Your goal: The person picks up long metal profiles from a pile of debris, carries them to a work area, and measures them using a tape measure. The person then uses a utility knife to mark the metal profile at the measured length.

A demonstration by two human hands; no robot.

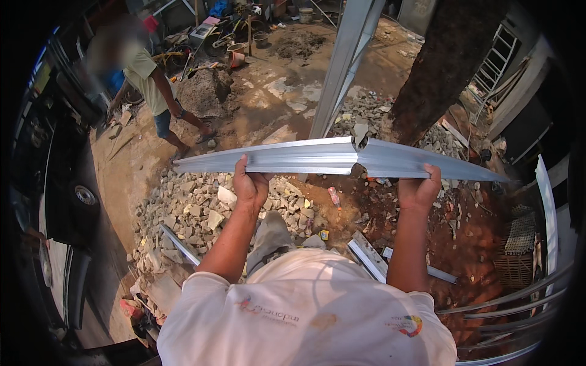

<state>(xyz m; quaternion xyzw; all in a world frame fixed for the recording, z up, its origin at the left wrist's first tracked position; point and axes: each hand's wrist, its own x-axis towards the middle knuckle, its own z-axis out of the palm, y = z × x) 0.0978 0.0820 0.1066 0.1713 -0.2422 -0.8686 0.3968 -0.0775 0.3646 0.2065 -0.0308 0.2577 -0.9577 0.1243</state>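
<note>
A long silvery metal profile (299, 157) stretches crosswise in front of me, held up above the rubble. Near its middle it is cut and notched, with the two halves meeting at a slight bend. My left hand (251, 186) grips the left half from below, thumb up on the near face. On the right half, my right hand (420, 185) is closed around the lower edge in the same way. The fingers behind the metal are hidden. Just beyond the notch stands an upright metal post (345, 67).
Broken stone rubble (201, 210) spreads below my left arm. Metal offcuts (368, 256) lie by my legs. A tree trunk (442, 73) rises at the right, near a woven basket (514, 268) and a ladder (497, 58). Another person (152, 85) walks at the far left, beside a dirt pile (204, 91).
</note>
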